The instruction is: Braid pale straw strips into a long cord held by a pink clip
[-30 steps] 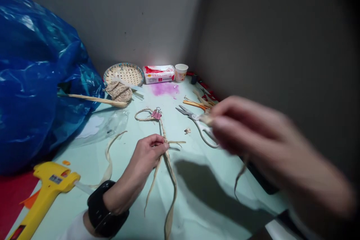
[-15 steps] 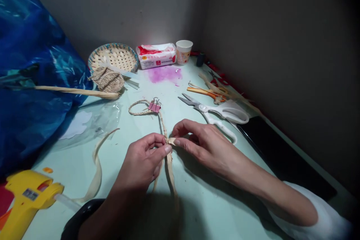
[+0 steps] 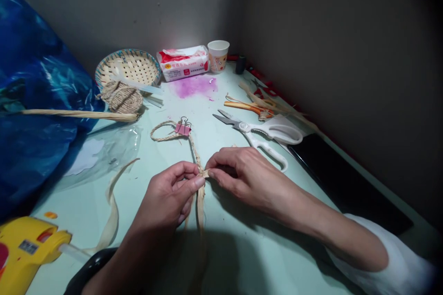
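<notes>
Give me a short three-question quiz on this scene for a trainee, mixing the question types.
1. True or false: the white-handled scissors lie with their blades apart.

2. Multiple choice: what colour is the binder clip on the braided cord?
A) yellow
B) pink
C) black

3. Fill in the blank: the pale strip sticking out sideways from the cord is pinched in the fingers of the ____ hand.

Key: 1 true; 2 B; 3 right.
</notes>
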The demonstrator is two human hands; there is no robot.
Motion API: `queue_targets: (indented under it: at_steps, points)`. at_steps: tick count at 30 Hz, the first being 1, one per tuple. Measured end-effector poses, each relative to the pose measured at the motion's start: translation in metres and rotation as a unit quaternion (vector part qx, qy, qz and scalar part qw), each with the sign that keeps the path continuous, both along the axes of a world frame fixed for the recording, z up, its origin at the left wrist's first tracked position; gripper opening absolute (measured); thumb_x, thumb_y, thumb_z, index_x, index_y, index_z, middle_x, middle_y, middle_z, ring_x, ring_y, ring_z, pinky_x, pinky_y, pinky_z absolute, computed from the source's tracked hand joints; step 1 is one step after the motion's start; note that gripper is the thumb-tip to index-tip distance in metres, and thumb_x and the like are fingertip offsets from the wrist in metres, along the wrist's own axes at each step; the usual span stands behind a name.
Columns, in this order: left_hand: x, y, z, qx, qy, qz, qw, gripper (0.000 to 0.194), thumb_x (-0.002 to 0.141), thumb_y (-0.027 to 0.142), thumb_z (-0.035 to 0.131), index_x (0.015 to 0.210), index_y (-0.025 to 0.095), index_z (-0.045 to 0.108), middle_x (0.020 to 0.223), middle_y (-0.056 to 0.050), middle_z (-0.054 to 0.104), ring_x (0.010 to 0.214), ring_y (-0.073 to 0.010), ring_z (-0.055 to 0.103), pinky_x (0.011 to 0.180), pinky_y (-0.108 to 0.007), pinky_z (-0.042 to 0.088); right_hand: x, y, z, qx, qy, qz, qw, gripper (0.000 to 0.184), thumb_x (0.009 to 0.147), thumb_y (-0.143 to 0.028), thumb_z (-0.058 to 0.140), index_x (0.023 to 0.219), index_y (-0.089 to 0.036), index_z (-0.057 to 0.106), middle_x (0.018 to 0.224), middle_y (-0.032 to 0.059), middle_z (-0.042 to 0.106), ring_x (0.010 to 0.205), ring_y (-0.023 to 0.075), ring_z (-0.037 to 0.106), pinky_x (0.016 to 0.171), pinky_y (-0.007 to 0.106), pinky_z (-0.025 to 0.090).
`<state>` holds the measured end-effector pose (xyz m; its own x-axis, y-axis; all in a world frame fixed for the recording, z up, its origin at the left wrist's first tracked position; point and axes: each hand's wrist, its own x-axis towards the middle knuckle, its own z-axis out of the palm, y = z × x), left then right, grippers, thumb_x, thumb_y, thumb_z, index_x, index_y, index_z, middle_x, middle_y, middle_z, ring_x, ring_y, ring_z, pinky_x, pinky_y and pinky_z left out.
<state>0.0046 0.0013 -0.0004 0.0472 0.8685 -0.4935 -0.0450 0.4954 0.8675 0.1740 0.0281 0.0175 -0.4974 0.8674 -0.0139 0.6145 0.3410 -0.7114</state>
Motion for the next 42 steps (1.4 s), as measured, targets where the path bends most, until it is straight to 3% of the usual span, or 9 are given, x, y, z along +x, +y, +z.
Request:
queue_targets:
  at_steps: [9, 14, 21, 31, 37, 42]
  points:
    - [0.000, -0.001, 0.002, 0.034, 0.032, -0.014, 0.999, 0.023, 0.072, 0.032, 0.072, 0.076, 0.016, 0.056, 0.055, 0.009, 0.049, 0.032, 0.0004, 0.031, 0.033, -0.013, 0.020, -0.006, -0.009, -0.002, 0.070, -0.068, 0.014, 0.995, 0.018, 0.090, -0.017, 0.048, 0.083, -0.016, 0.064, 0.077, 0.0023, 0.057, 0.066, 0.0122, 0.050, 0.061, 0.026, 0.032]
    - [0.002, -0.002, 0.006, 0.019, 0.020, -0.015, 1.000, 0.022, 0.073, 0.030, 0.070, 0.076, 0.017, 0.053, 0.052, 0.011, 0.041, 0.034, 0.0006, 0.028, 0.035, -0.013, 0.018, -0.008, -0.011, -0.006, 0.115, -0.091, 0.025, 0.989, 0.016, 0.091, -0.019, 0.046, 0.083, -0.017, 0.059, 0.078, 0.0022, 0.053, 0.066, 0.0127, 0.046, 0.059, 0.026, 0.032]
    - [0.003, -0.003, 0.005, 0.025, 0.020, 0.010, 0.999, 0.023, 0.072, 0.031, 0.070, 0.071, 0.017, 0.053, 0.050, 0.011, 0.035, 0.039, -0.0011, 0.025, 0.037, -0.013, 0.018, -0.005, -0.007, -0.008, 0.096, -0.065, 0.046, 0.992, 0.021, 0.095, -0.023, 0.045, 0.087, -0.016, 0.062, 0.080, 0.0023, 0.056, 0.068, 0.0124, 0.050, 0.062, 0.026, 0.033]
    - [0.011, -0.006, 0.005, 0.117, 0.169, 0.016, 0.978, 0.017, 0.072, 0.028, 0.063, 0.063, 0.018, 0.052, 0.051, 0.008, 0.042, 0.045, -0.0065, 0.035, 0.042, -0.017, 0.025, -0.016, -0.031, -0.026, 0.258, -0.123, -0.030, 0.958, 0.011, 0.085, -0.012, 0.047, 0.078, -0.019, 0.052, 0.075, 0.0019, 0.050, 0.063, 0.0154, 0.043, 0.052, 0.032, 0.021]
    - [0.000, -0.002, 0.005, 0.129, 0.226, -0.102, 0.960, 0.024, 0.080, 0.035, 0.056, 0.063, 0.019, 0.052, 0.055, 0.005, 0.043, 0.053, -0.0105, 0.038, 0.049, -0.021, 0.031, -0.013, -0.030, -0.021, 0.256, -0.091, -0.021, 0.962, 0.012, 0.088, -0.017, 0.046, 0.078, -0.018, 0.053, 0.077, 0.0025, 0.050, 0.066, 0.0154, 0.044, 0.054, 0.031, 0.024]
    - [-0.003, -0.001, 0.010, 0.140, 0.214, -0.110, 0.961, 0.023, 0.081, 0.036, 0.058, 0.066, 0.019, 0.054, 0.058, 0.005, 0.044, 0.056, -0.0105, 0.037, 0.052, -0.021, 0.032, -0.010, -0.023, -0.014, 0.180, -0.034, -0.030, 0.983, 0.019, 0.092, -0.021, 0.043, 0.080, -0.016, 0.056, 0.077, 0.0018, 0.052, 0.066, 0.0129, 0.047, 0.059, 0.027, 0.032]
